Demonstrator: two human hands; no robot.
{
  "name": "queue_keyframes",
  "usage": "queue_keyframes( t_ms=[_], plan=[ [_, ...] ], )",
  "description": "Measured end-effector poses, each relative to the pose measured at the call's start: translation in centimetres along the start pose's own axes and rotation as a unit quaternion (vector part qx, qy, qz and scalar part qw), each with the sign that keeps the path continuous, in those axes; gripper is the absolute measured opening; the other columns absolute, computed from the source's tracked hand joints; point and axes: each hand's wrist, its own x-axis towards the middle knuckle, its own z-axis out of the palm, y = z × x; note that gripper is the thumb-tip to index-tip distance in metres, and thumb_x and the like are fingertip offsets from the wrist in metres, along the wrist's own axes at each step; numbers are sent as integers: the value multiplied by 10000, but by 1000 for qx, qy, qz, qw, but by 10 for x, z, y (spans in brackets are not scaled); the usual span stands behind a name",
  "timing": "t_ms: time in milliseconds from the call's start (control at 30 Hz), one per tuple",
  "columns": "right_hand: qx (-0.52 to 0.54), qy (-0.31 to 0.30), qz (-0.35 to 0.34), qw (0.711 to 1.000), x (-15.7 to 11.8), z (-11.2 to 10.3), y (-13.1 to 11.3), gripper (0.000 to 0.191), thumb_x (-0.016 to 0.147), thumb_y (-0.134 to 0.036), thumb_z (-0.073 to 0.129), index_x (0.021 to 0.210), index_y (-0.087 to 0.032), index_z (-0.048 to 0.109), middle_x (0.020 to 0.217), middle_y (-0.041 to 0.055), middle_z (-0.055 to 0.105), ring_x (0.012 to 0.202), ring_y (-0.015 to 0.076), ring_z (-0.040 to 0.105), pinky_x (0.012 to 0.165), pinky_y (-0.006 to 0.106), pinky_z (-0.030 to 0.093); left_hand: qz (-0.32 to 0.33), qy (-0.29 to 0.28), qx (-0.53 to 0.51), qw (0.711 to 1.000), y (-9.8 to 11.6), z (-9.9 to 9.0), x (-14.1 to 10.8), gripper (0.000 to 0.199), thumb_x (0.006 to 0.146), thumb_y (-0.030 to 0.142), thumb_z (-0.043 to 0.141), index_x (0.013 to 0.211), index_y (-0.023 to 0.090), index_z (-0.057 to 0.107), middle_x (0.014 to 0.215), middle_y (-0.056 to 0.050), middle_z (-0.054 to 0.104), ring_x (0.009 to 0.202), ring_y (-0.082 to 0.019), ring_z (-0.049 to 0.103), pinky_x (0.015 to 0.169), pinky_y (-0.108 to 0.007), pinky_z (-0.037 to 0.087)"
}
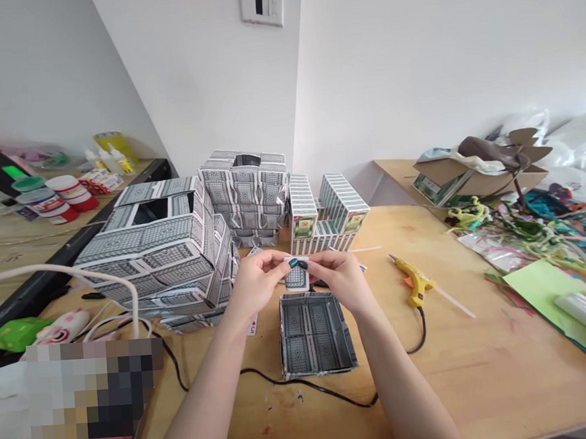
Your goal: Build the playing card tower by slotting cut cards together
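A small patterned playing card (296,279) is pinched at its top edge between both hands. My left hand (265,279) holds the card's left side, and my right hand (337,274) holds its right side, the dark-nailed thumbs meeting in the middle. Just below the hands, an open square box made of cards (316,334) sits on the wooden table. Another card (252,325), showing a red heart, lies left of the box, partly behind my left forearm. A yellow glue gun (415,283) rests to the right of my right hand.
Boxy card structures (170,240) stand at the left and back, near green-and-white stacked card boxes (303,209). A black cable (323,388) crosses before the open box. Colourful craft scraps and a cardboard box (462,182) are at the right; jars (48,202) stand far left.
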Motion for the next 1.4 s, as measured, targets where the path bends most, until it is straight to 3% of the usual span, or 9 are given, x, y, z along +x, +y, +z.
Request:
queue_keyframes(
  t_ms=[233,467,800,1033,1200,1400],
  plan=[
    [0,-7,-5,1000,-1,1,-2,223,697,-334,633,817,-158,700,665,31,662,575,138,589,564,264,490,7,1,3,1000,1,0,-1,157,684,272,606,764,140,633,714,-24,645,671,-132,584,633,-246,470],
    [5,42,-31,999,0,0,-2,185,678,-324,654,738,-154,698,648,29,664,573,140,590,565,261,497,13,6,-26,1000,-5,7,0,264,735,391,552,849,160,611,812,-34,638,743,-148,580,674,-257,459],
    [33,48,-16,998,-2,0,-4,173,650,-318,678,678,-149,694,587,25,647,538,143,589,544,271,488,111,113,133,978,-6,25,-8,213,828,365,416,732,188,487,615,27,483,549,-101,452,506,-201,346],
    [69,37,-10,997,-2,2,-3,146,644,-291,684,650,-145,687,574,19,635,524,135,576,534,265,473,172,157,167,958,-9,30,-11,214,839,319,398,674,186,427,578,37,424,522,-90,397,515,-204,321],
    [85,38,-10,996,-2,4,-1,141,640,-285,685,643,-144,691,558,17,625,512,131,566,527,266,467,169,161,150,961,-8,28,-10,222,833,326,412,663,184,429,576,38,423,522,-88,394,509,-201,322],
    [60,76,-25,995,-3,4,-5,146,648,-287,678,654,-143,699,543,14,621,499,111,544,500,235,453,114,137,112,978,-9,27,-6,266,833,363,410,644,179,446,557,39,407,526,-91,385,486,-196,303]
  ],
)
